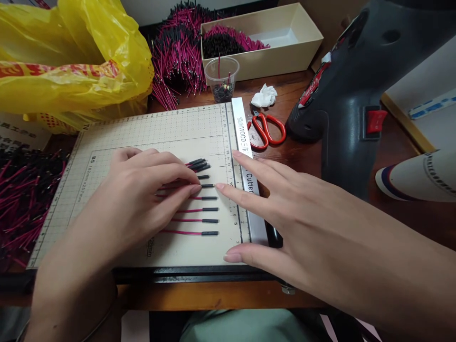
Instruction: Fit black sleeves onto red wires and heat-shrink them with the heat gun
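My left hand (146, 190) is over the cream paper cutter board (142, 133), with thumb and index finger pinched on a pink wire with a black sleeve (207, 185). My right hand (281, 204) has its fingers spread; one fingertip is at the sleeve's end, and the thumb rests near the board's front edge. Nearer me, several pink wires (190, 221) lie roughly parallel, their black-sleeved ends pointing right. Beyond the pinched wire, a small bunch of black-sleeved ends (200, 164) shows past my left fingers, which hide the rest.
Red-handled scissors (274, 129), crumpled tissue (264, 96) and a plastic cup (223, 80) stand behind the board. A box (278, 59) and a wire pile (178, 52) are at the back. Left are a yellow bag (78, 95) and more wires (28, 190); right, a heat gun (342, 104).
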A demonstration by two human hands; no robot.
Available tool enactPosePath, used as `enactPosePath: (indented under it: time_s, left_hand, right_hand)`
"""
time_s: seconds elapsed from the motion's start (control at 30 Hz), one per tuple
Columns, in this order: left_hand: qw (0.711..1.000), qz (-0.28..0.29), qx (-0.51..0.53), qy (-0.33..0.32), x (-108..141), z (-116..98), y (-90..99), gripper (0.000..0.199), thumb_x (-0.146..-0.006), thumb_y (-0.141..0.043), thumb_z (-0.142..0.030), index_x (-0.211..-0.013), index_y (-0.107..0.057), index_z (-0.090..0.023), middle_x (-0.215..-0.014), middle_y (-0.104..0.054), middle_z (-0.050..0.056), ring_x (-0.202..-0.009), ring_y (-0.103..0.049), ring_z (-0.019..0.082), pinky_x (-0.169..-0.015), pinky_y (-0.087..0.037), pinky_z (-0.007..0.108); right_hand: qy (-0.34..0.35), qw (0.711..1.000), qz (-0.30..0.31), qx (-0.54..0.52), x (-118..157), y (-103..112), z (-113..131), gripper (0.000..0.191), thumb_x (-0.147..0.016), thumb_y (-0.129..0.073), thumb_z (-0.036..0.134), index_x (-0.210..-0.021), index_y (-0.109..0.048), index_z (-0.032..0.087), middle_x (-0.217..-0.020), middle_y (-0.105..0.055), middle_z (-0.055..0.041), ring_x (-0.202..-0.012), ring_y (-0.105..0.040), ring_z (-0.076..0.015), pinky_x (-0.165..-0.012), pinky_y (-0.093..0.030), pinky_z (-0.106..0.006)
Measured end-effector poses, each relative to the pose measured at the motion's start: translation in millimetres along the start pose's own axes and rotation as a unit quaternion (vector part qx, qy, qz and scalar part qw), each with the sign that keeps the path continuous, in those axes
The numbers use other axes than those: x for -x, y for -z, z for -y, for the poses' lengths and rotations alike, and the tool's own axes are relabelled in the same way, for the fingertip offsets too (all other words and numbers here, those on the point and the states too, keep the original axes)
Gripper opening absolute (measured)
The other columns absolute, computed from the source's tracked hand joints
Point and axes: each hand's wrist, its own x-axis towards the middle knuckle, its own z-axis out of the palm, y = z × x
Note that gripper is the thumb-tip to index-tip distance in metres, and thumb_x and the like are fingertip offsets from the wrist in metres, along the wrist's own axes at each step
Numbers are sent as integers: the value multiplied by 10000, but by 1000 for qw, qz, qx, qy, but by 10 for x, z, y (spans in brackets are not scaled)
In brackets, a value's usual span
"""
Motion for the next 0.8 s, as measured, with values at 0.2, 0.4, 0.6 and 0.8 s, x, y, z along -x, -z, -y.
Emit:
enactPosePath:
  time_s: [0.2, 0.4, 0.6, 0.8]
  left_hand:
    - [1000, -1, -2, -7, 7, -1, -12, 263, -971, -486, -371, -868, -718, -303, -910, -772, -40, -817, -680, 219, -794, -356, 416]
    - [1000, -4, 11, -6, -7, -1, -18, 260, -972, -497, -370, -859, -722, -305, -892, -762, -41, -808, -677, 216, -814, -361, 411]
    - [1000, -9, 20, 3, 6, -7, -24, 270, -976, -491, -374, -845, -718, -309, -887, -757, -51, -814, -676, 212, -809, -343, 401]
    - [999, 2, 40, 8, -13, 16, -22, 290, -964, -504, -444, -833, -722, -305, -867, -760, -57, -786, -662, 208, -796, -328, 391]
  right_hand:
    - [3, 1000, -9, 3, 5, -3, 1, 624, -914, -570, 622, -1446, -546, 297, -1619, -363, -115, -1387, -488, -379, -1068, -509, -590]
    - [0, 1000, -4, 7, -18, 7, 17, 611, -918, -567, 619, -1431, -566, 286, -1616, -368, -123, -1368, -512, -374, -1061, -514, -589]
    - [8, 1000, -8, 19, -19, 4, 17, 632, -900, -601, 614, -1437, -560, 283, -1615, -366, -133, -1331, -550, -378, -1001, -554, -589]
    - [15, 999, -22, 23, -5, 3, 16, 661, -887, -598, 646, -1418, -580, 253, -1599, -382, -165, -1252, -612, -378, -961, -575, -581]
